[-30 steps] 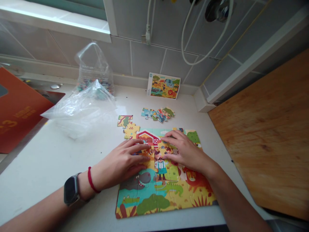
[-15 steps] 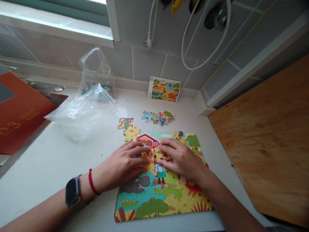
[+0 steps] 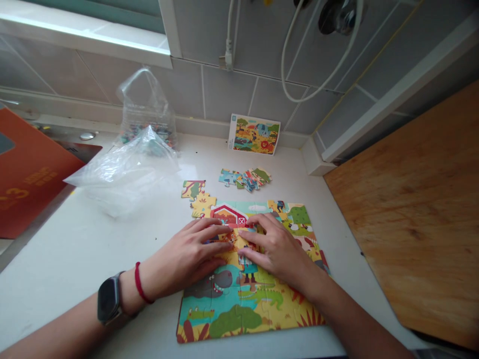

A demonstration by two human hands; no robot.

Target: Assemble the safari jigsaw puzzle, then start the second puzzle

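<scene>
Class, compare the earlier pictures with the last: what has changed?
The right hand has slid left across the puzzle, uncovering more of its right side; whether it grips a piece is unclear. The left hand, loose pieces and picture card stayed put.

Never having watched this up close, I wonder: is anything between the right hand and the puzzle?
Nothing visible is: the right hand's fingertips appear to rest on the puzzle. The heap of loose pieces lies beyond its far edge, out of the way.
</scene>
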